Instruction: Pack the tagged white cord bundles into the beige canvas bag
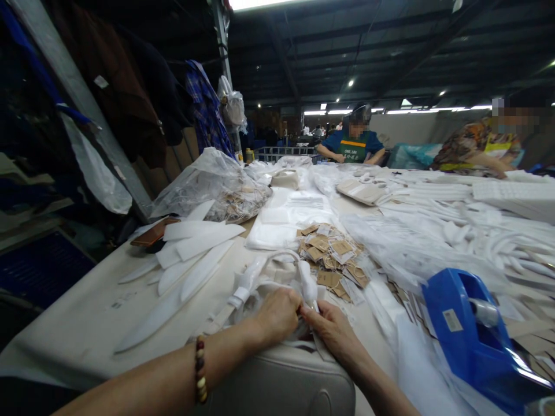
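My left hand point(277, 315) is closed in a fist over the top edge of a pale grey leather bag point(281, 378) that lies at the near table edge. A beaded bracelet sits on that wrist. My right hand point(332, 329) pinches the white foam-wrapped bag handle point(306, 280) where it meets the bag. The wrapped handle arcs up and left above both hands. A heap of brown paper tags point(333, 257) lies just beyond the hands.
A blue tape dispenser point(470, 332) stands at the near right. White foam strips point(191, 263) lie to the left, clear plastic bags point(217, 185) and white padding behind. Two people work at the far side of the table point(73, 323). Clothes hang at the left.
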Available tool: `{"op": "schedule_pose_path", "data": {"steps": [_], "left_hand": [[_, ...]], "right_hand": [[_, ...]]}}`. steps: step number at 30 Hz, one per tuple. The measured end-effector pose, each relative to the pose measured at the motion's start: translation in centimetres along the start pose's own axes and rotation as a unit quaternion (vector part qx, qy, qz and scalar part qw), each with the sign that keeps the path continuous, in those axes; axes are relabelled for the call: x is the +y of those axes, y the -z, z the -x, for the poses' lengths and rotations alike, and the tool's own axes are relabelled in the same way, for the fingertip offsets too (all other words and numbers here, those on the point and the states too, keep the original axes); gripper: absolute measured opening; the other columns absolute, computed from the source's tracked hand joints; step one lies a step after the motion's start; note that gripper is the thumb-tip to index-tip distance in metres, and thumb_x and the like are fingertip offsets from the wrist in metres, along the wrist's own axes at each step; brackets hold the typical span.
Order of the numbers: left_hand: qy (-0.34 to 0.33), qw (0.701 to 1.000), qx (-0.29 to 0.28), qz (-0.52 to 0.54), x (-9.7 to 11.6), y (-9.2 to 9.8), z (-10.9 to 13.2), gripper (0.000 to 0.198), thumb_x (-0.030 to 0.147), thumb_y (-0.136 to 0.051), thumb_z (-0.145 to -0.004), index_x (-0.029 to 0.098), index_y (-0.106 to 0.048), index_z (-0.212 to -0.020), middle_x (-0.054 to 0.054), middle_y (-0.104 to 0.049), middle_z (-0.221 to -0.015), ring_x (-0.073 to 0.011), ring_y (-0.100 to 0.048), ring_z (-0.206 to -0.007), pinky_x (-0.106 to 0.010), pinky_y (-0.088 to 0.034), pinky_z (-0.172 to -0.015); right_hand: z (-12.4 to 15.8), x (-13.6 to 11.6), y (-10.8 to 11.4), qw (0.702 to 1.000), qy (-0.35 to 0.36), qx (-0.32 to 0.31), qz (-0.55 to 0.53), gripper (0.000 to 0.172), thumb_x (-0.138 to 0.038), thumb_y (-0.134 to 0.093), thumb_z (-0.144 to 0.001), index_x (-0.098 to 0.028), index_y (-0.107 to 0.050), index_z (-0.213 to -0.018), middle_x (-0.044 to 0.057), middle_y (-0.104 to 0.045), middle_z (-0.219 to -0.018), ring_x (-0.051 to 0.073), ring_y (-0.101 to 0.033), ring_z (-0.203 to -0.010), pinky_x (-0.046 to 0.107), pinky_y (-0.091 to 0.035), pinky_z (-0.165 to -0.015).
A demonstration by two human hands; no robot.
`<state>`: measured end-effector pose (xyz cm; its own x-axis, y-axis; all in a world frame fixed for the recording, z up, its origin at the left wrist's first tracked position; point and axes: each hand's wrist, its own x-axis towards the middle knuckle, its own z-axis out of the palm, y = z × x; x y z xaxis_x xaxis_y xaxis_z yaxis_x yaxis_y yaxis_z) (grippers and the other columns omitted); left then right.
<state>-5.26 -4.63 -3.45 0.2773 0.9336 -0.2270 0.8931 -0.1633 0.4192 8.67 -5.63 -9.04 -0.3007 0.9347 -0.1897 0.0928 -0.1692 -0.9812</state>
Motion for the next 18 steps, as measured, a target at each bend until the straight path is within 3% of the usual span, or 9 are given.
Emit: {"op": "schedule_pose_path", "data": {"steps": [6, 10, 13, 15, 18], "left_hand": [[0.028, 1.000, 0.008, 0.001, 0.1, -0.2, 0.2, 0.018, 0.006, -0.052, -0.068, 0.013, -0.068, -0.070, -0.004, -0.064, -0.061, -0.0169, -0.061, -0.062, -0.022, -0.040, -0.055], [0.022, 0.999, 0.036, -0.018, 0.2, 1.7, 0.9, 0.014, 0.007, -0.054, -0.069, 0.013, -0.066, -0.074, -0.007, -0.066, -0.074, -0.0193, -0.062, -0.073, -0.024, -0.043, -0.065], [0.031, 0.990, 0.129, -0.047, -1.6, 4.5, 3.1, 0.016, 0.018, -0.051, -0.079, 0.013, -0.063, -0.089, -0.011, -0.062, -0.098, -0.0230, -0.059, -0.091, -0.031, -0.043, -0.080], [0.091, 0.973, 0.197, -0.074, -3.9, 6.0, 5.2, 0.025, 0.031, -0.049, -0.082, 0.011, -0.059, -0.096, -0.014, -0.060, -0.102, -0.0284, -0.057, -0.098, -0.037, -0.043, -0.084], [0.126, 0.988, 0.065, 0.053, -8.2, 6.3, 8.7, 0.040, 0.049, -0.046, -0.083, 0.014, -0.059, -0.098, -0.011, -0.063, -0.096, -0.0285, -0.059, -0.093, -0.040, -0.045, -0.083]], "right_hand": [[0.1, -0.4, -0.5, 0.999, -0.017, -0.024, -0.016, 0.047, -0.059, -0.060, -0.063, -0.015, -0.057, -0.081, 0.003, -0.060, -0.068, 0.017, -0.055, -0.057, 0.031, -0.047, -0.056], [0.1, -0.9, -0.2, 0.999, -0.022, -0.025, 0.003, 0.045, -0.059, -0.059, -0.064, -0.016, -0.057, -0.076, 0.002, -0.060, -0.066, 0.017, -0.055, -0.058, 0.030, -0.046, -0.056], [0.9, -2.0, 0.5, 0.995, -0.019, 0.001, 0.098, 0.043, -0.059, -0.058, -0.067, -0.016, -0.059, -0.069, 0.004, -0.061, -0.065, 0.020, -0.057, -0.063, 0.030, -0.045, -0.058], [2.4, -2.7, 0.9, 0.985, -0.021, 0.015, 0.173, 0.046, -0.060, -0.055, -0.069, -0.015, -0.063, -0.076, 0.007, -0.065, -0.073, 0.024, -0.060, -0.072, 0.033, -0.047, -0.064], [5.8, -2.6, 1.2, 0.982, -0.016, 0.027, 0.184, 0.059, -0.061, -0.055, -0.071, -0.018, -0.058, -0.111, 0.011, -0.065, -0.110, 0.028, -0.059, -0.103, 0.035, -0.047, -0.084]]}}
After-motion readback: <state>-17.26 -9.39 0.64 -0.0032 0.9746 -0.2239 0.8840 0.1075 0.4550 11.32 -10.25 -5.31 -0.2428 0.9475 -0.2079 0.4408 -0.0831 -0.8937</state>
